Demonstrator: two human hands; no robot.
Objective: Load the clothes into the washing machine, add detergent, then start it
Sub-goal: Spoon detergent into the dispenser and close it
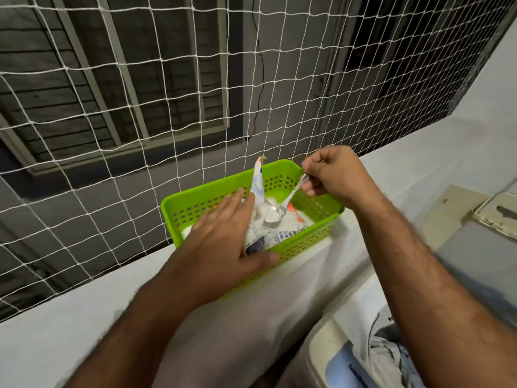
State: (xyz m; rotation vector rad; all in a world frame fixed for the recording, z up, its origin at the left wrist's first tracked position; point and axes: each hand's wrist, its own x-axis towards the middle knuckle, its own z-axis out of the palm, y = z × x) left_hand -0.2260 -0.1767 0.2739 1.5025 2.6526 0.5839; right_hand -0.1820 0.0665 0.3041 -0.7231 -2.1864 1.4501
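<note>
Two hands over green basket (313,239) at ledge (84,317) far edge. Left hand (221,233), fingers flat, steadies detergent packet (260,214) inside. Right hand (333,172) pinches spoon (282,204), bowl loaded with powder. Clothes (391,357) already in washing machine (321,357), bottom right.
</note>
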